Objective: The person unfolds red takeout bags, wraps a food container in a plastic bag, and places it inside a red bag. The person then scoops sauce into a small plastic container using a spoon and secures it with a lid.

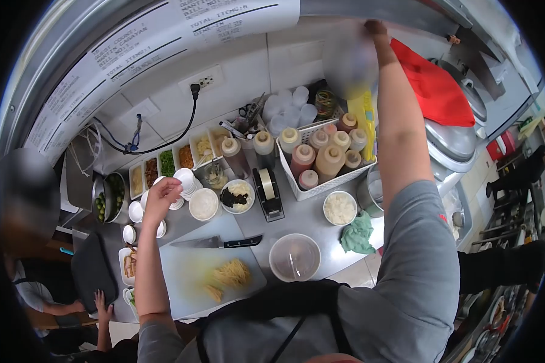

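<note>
My left hand (163,195) hovers over the counter's left side with its fingers loosely bent and nothing visible in them. Close beside it is a stack of small white cups or lids (186,180). My right hand (376,29) is raised high against the wall at the top, its fingers dark and unclear. Beside that hand hangs a blurred, greyish item (349,63), with a yellow packet (361,118) below it. Between my arms a cutting board (184,263) bears a knife (215,242) and pale shredded strips (232,273). An empty-looking clear bowl (295,258) stands right of the board.
Squeeze bottles (329,160) fill a white basket (297,186). A tape dispenser (269,196), a bowl of white food (340,209) and a green cloth (358,233) lie about. Red cloth (433,85) hangs by metal lids at right. A co-worker's hand (103,306) rests at lower left.
</note>
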The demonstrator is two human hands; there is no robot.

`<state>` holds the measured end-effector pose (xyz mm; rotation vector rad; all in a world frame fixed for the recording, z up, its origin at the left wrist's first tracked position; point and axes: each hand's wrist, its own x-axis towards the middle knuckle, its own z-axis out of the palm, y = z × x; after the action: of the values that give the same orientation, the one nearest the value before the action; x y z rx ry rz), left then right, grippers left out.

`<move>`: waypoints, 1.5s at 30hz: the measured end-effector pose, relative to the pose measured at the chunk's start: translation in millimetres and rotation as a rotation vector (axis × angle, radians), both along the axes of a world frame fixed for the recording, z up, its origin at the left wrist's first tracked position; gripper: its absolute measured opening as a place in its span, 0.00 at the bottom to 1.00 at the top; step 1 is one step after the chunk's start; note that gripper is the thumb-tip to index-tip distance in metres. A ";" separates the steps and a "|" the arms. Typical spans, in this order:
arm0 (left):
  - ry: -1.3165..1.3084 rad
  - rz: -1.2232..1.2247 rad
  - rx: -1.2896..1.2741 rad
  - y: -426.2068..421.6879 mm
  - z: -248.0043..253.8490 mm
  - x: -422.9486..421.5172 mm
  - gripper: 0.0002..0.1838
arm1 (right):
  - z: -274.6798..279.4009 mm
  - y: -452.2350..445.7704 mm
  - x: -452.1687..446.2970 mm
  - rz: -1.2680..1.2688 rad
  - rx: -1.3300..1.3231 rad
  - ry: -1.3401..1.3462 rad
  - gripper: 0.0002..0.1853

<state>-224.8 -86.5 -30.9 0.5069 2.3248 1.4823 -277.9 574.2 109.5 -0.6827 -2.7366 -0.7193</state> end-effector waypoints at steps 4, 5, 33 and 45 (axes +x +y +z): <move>0.000 -0.039 0.050 30.9 -6.6 4.5 0.09 | 48.3 -30.7 25.5 0.615 -0.765 1.067 0.08; 0.000 -0.054 0.080 36.2 -10.4 6.9 0.09 | 49.0 -50.8 34.3 0.855 -1.081 1.191 0.09; 0.503 -0.008 0.643 24.5 26.4 173.0 0.05 | -151.2 -472.2 275.8 0.925 -1.374 0.856 0.19; 0.311 -0.188 0.600 -9.3 23.4 177.9 0.06 | -106.2 -537.9 304.2 0.781 -1.649 0.579 0.11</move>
<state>-46.9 -95.7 -7.5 1.1461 1.9241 2.1189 26.3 36.3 3.3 0.0991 -2.1070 1.6984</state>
